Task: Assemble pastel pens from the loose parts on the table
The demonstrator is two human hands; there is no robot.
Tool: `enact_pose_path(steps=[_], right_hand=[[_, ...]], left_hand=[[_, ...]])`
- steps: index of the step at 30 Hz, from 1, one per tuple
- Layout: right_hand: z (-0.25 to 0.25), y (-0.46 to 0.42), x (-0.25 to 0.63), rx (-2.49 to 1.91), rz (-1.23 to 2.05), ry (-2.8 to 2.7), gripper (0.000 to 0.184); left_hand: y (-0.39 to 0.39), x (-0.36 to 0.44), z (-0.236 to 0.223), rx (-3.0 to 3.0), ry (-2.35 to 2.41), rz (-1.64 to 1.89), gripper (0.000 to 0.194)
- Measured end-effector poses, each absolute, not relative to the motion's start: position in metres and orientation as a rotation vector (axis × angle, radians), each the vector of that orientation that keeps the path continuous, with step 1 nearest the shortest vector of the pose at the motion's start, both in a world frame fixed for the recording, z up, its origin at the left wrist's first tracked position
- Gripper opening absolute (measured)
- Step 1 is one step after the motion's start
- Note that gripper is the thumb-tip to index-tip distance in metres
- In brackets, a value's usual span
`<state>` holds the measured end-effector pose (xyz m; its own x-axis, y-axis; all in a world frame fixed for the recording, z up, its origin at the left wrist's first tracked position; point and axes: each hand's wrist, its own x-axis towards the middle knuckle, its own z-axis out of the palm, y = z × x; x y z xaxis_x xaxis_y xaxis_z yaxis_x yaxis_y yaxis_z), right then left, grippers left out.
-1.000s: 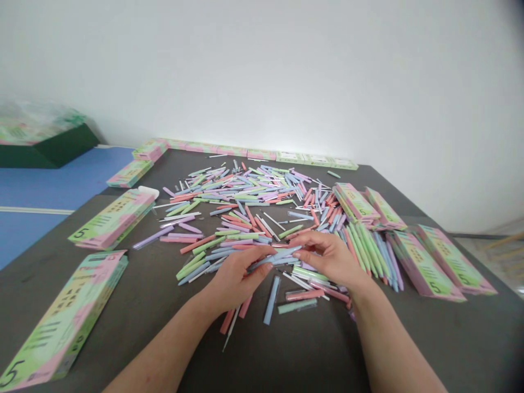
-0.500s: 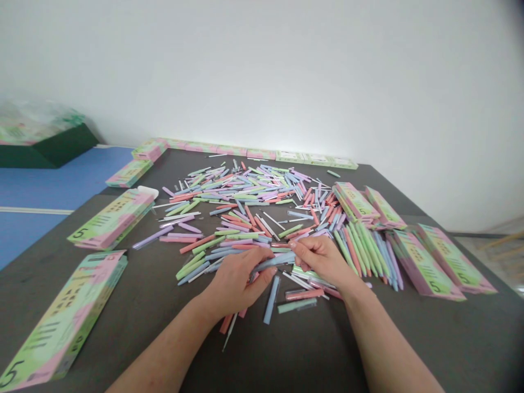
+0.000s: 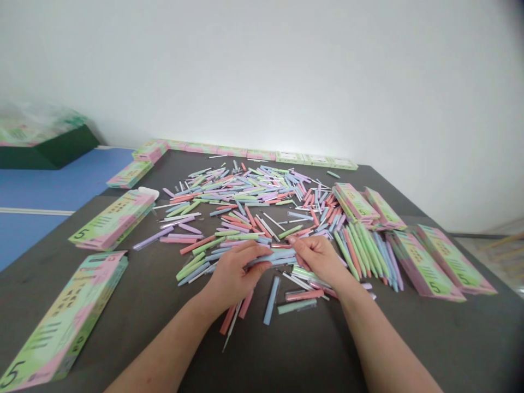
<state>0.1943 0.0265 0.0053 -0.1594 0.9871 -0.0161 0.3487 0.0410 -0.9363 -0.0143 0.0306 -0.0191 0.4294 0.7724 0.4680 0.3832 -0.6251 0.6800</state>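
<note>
My left hand [image 3: 237,268] has its thumb and fingers closed round a light blue pen [image 3: 278,255] lying nearly level. The pen's right end reaches the closed fingers of my right hand [image 3: 317,256]; its exact tip is hidden there. Around both hands spreads a heap of pastel pens and pen parts [image 3: 241,191] in green, blue, purple and coral, with thin white refills among them. Below the hands lie a blue barrel [image 3: 271,300], a coral barrel [image 3: 303,295] and a pale green one [image 3: 298,307]. Coral pieces [image 3: 227,320] and a white refill [image 3: 232,326] lie under my left wrist.
To the right, a neat row of pens [image 3: 364,251] lies beside several printed boxes [image 3: 429,265]. More boxes [image 3: 61,319] line the left side, and others [image 3: 233,150] the table's back edge. A dark green bin [image 3: 53,147] stands on a blue surface [image 3: 33,188] at far left.
Both hands stay nearly in place. The blue pen has turned a little more level, and my left hand has shifted slightly left, uncovering more of the coral piece beneath it.
</note>
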Motion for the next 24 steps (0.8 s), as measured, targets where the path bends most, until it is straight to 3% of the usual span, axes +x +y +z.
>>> enact_pose_path(steps=[5,11,24], right_hand=[[0.007,0.028,0.190,-1.451,1.140,-1.516,0.061],[0.006,0.028,0.188,-1.449,1.144,-1.488,0.060],[0.002,0.029,0.189,-1.426,1.171,-1.521,0.067]], left_hand=[[0.030,-0.015,-0.017,2.216,1.002,1.166,0.018],[0.029,-0.018,-0.008,2.163,1.057,0.976,0.027],[0.030,-0.016,-0.020,2.153,0.982,1.117,0.016]])
